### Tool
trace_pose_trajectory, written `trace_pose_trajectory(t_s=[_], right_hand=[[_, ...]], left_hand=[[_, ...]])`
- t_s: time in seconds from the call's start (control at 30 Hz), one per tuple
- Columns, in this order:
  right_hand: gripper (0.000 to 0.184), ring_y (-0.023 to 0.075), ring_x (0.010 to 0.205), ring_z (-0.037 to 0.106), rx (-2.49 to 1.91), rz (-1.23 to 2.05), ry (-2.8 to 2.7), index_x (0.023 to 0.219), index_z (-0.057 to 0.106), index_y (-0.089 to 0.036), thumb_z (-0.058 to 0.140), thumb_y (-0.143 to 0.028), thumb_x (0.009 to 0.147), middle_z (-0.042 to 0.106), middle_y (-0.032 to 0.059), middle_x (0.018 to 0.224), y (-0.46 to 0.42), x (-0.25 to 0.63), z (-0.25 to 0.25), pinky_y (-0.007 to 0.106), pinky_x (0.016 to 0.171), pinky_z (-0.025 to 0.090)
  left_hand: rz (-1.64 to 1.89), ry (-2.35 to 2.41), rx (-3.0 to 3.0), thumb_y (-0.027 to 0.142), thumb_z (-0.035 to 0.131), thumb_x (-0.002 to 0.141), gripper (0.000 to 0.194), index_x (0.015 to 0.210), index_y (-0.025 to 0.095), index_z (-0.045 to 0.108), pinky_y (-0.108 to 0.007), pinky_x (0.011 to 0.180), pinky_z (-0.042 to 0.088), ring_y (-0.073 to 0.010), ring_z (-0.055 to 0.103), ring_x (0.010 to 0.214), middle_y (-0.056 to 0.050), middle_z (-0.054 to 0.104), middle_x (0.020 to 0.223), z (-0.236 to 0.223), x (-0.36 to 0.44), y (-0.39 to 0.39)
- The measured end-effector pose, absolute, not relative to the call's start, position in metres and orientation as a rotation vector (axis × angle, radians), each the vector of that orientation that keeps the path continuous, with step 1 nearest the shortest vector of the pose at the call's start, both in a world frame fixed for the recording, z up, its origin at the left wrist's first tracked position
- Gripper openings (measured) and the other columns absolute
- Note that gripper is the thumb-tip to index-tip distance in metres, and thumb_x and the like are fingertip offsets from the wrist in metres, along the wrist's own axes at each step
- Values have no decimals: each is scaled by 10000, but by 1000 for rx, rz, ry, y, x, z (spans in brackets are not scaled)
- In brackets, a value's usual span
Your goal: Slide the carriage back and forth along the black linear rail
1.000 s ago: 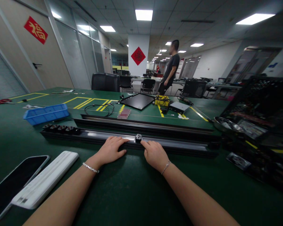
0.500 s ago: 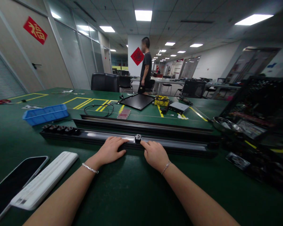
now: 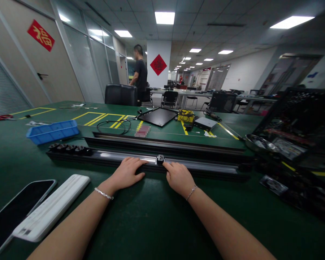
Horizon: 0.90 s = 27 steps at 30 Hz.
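Note:
A long black rail (image 3: 206, 167) with a shiny inner channel lies across the green table in front of me. In its channel sits a small black block with a grey top (image 3: 160, 159), which looks like a socket module. My left hand (image 3: 128, 172) rests open on the rail's near edge, left of the block, with its fingers stretched along the channel. My right hand (image 3: 180, 179) is closed at the block's right side, its index finger touching it; the thumb's hold is hidden. Several dark modules (image 3: 70, 148) with coppery tops sit at the rail's left end.
Behind lies a second black rail (image 3: 165, 143). A blue bin (image 3: 54, 131) stands left; a phone (image 3: 21, 209) and white power bank (image 3: 52, 207) lie near left. Electronics (image 3: 295, 144) and a metal bowl (image 3: 257, 141) are right. A person (image 3: 141, 72) is beyond the table.
My right hand and the small block have shifted very slightly right along the channel. The left hand stays put. In the background the person has walked from right to left.

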State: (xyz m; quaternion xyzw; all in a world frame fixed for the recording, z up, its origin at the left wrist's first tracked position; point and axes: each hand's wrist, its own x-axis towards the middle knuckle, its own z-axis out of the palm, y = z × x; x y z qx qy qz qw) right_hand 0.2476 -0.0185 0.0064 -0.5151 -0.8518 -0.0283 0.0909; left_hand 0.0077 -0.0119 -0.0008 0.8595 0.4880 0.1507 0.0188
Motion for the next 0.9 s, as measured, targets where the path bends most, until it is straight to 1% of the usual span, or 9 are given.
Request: trace_pose_trajectory(t_s=[0.2, 0.43, 0.7, 0.9], right_hand=[[395, 181, 919, 529, -1558, -67, -2548, 1218, 500, -226, 358, -201, 851, 616, 69, 998, -18, 247, 6, 278, 833, 350], [362, 180, 909, 532, -1517, -61, -2520, 1164, 530, -214, 378, -187, 836, 623, 62, 955, -16, 248, 3, 279, 844, 348], [368, 180, 917, 535, -1545, -57, -2538, 1171, 528, -209, 375, -185, 837, 626, 67, 970, -18, 246, 7, 282, 827, 349], [386, 183, 908, 554, -1566, -96, -2567, 1204, 504, -254, 366, -211, 846, 638, 56, 986, -20, 251, 13, 302, 793, 356]], left_hand=[[462, 1520, 2659, 362, 531, 794, 433, 1217, 278, 501, -396, 940, 317, -218, 529, 1019, -30, 614, 1070, 2, 9, -13], [480, 1507, 2674, 368, 530, 799, 438, 1226, 278, 494, -398, 944, 314, -220, 523, 1031, -31, 611, 1085, 0, 8, -13], [462, 1507, 2668, 376, 523, 801, 433, 1222, 276, 496, -398, 937, 319, -219, 524, 1019, -30, 612, 1070, 1, 8, -12], [472, 1502, 2661, 369, 518, 801, 432, 1223, 280, 497, -398, 940, 313, -218, 522, 1020, -29, 609, 1073, 2, 8, -12]])
